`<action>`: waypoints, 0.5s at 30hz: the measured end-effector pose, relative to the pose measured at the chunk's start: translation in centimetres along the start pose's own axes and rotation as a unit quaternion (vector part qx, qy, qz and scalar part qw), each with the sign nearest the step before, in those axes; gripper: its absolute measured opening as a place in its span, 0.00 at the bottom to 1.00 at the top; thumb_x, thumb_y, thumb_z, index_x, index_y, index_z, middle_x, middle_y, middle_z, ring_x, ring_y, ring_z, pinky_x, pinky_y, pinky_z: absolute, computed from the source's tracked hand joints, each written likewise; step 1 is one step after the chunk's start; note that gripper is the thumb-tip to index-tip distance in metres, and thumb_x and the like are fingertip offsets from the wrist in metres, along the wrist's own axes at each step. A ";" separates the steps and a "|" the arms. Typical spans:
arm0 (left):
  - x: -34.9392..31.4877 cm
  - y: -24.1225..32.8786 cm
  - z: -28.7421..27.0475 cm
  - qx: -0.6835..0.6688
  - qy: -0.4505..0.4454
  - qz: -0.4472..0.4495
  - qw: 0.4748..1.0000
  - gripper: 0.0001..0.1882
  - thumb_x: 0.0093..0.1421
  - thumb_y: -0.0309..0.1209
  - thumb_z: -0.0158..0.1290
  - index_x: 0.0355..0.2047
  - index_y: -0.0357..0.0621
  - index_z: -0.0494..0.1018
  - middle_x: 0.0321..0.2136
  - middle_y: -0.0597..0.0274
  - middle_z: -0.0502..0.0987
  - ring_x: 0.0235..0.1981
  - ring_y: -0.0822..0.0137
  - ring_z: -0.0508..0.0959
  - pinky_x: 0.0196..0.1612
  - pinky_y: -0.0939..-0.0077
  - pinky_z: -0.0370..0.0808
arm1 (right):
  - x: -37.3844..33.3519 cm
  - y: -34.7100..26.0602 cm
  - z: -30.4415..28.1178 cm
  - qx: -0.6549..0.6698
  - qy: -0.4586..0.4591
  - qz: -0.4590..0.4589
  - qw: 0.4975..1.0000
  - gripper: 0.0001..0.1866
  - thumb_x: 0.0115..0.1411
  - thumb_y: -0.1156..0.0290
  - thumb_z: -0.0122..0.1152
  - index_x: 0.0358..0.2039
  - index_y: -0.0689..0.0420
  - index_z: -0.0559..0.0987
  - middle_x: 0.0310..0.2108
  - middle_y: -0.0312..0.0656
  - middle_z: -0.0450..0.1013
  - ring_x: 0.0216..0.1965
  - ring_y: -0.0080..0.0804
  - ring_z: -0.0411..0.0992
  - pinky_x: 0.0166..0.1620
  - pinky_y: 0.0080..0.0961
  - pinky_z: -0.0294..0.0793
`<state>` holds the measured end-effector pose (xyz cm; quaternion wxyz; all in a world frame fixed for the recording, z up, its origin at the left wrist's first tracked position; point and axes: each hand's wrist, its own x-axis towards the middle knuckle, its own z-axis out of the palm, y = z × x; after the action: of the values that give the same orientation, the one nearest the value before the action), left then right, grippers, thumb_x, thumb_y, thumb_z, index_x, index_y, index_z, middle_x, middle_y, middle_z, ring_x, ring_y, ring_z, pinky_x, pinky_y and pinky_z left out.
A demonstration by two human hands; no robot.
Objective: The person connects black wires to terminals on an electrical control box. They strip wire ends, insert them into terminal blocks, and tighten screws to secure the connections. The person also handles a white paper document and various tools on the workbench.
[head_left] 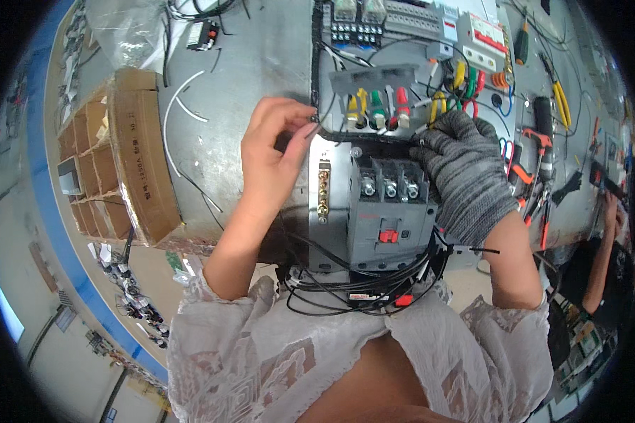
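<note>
My bare left hand (271, 148) pinches a thin black wire (322, 121) between thumb and fingertips, at the left side of the metal mounting panel (331, 158). My right hand (466, 169), in a grey knitted glove, is closed at the panel's right side; its fingertips hide what they hold. Between the hands a grey circuit breaker (374, 218) with a red switch shows a row of screw terminals. Beyond it, yellow, green and red sleeved terminals (377, 109) stand under a clear dark cover. Several black wires (346, 283) hang looped at the breaker's near end.
A divided cardboard box (148, 162) stands at the left, beside loose white wire offcuts (169, 134). Terminal blocks (409, 21) and a small red-and-white breaker (485, 35) sit at the far end. Pliers (561, 102) and screwdrivers (522, 42) lie right. Another person's arm (600, 261) shows far right.
</note>
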<state>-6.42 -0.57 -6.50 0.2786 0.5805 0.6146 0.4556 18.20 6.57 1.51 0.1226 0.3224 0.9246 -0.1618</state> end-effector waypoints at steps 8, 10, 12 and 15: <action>0.8 0.0 0.9 -0.085 0.014 -0.163 0.983 0.10 0.51 0.20 0.61 0.34 0.36 0.74 0.25 0.64 0.72 0.23 0.76 0.70 0.27 0.83 0.69 | 0.5 0.0 0.6 0.011 0.021 -0.006 1.000 0.16 0.50 0.63 0.51 0.38 0.53 0.80 0.45 0.38 0.74 0.52 0.41 0.67 0.52 0.48 0.64; 0.9 0.7 0.9 -0.046 0.006 -0.141 0.989 0.10 0.51 0.20 0.60 0.34 0.36 0.74 0.25 0.62 0.71 0.22 0.75 0.70 0.27 0.83 0.69 | 0.4 0.0 0.6 0.012 0.024 -0.007 1.000 0.16 0.50 0.64 0.52 0.38 0.53 0.80 0.45 0.38 0.74 0.52 0.41 0.67 0.52 0.48 0.64; 0.9 0.6 1.0 -0.029 0.010 -0.129 0.991 0.11 0.51 0.19 0.59 0.35 0.36 0.74 0.27 0.59 0.72 0.23 0.71 0.73 0.27 0.80 0.71 | 0.5 -0.1 0.7 0.012 0.028 -0.004 1.000 0.16 0.50 0.64 0.52 0.38 0.53 0.80 0.45 0.39 0.74 0.52 0.41 0.67 0.52 0.47 0.64; 0.7 0.6 1.4 -0.030 0.021 -0.113 0.993 0.11 0.51 0.18 0.59 0.36 0.35 0.73 0.28 0.58 0.71 0.25 0.70 0.75 0.28 0.78 0.73 | 0.5 -0.1 0.7 0.015 0.033 -0.002 0.999 0.16 0.50 0.65 0.52 0.38 0.54 0.79 0.46 0.39 0.74 0.52 0.42 0.67 0.52 0.47 0.65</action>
<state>-5.06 0.39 -6.46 0.3327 0.4886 0.6684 0.4515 17.83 6.50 0.74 0.0873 0.3278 0.9261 -0.1651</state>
